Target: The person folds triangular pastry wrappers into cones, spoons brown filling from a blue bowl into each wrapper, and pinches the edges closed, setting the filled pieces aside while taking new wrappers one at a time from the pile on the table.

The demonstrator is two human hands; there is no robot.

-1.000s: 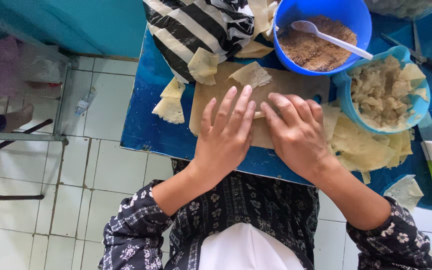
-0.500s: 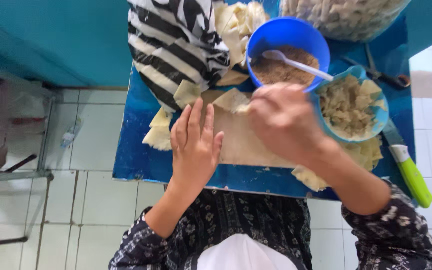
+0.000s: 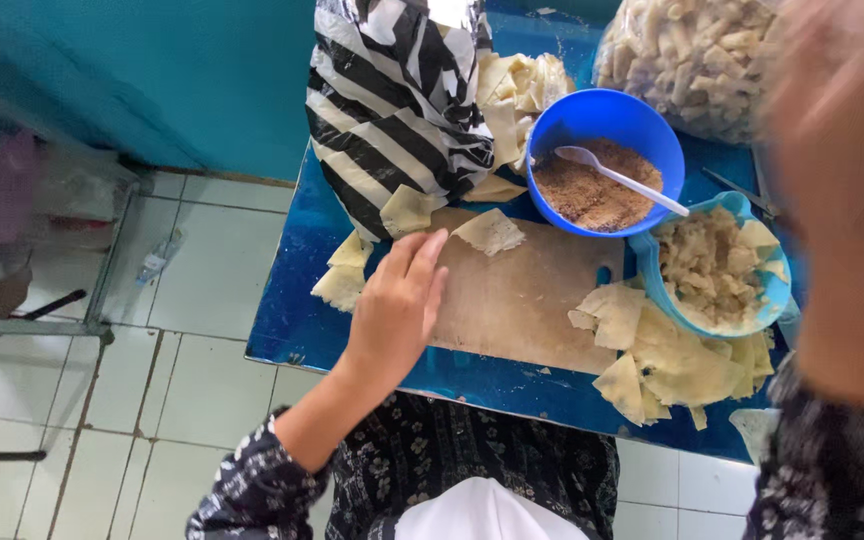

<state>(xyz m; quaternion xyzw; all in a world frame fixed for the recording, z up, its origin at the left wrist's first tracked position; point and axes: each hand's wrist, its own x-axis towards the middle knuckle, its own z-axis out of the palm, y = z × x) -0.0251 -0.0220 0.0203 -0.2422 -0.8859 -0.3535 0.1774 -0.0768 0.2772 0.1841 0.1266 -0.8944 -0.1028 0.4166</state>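
Wooden and pale brown, the rectangular cutting board (image 3: 527,300) lies on the blue surface (image 3: 292,300) in front of me, and my left hand (image 3: 397,305) rests flat on its left end, palm down. My left fingers (image 3: 422,255) are stretched out straight and close together, gripping nothing, their tips reaching toward a small square of thin cream dough (image 3: 490,230) that lies at the board's far edge; I cannot tell whether they touch it. My right hand (image 3: 837,110) is raised close to the camera at the right edge, so blurred that I cannot tell how its fingers stand or whether they hold anything, and it hides part of what lies behind it. Just beyond the board stands a round blue plastic bowl of brown crumbly filling (image 3: 602,165) with a white plastic spoon (image 3: 617,178) leaning in it. To its right is a light blue bowl of pale mashed filling (image 3: 712,265), and below that a loose heap of cream dough sheets (image 3: 667,355) overlaps the board's right end. A black-and-white striped plastic bag (image 3: 392,100) stands at the far left of the board, with more dough pieces (image 3: 517,95) spilling from it. A clear bag of pale rolled pieces (image 3: 687,55) sits at the far right corner.
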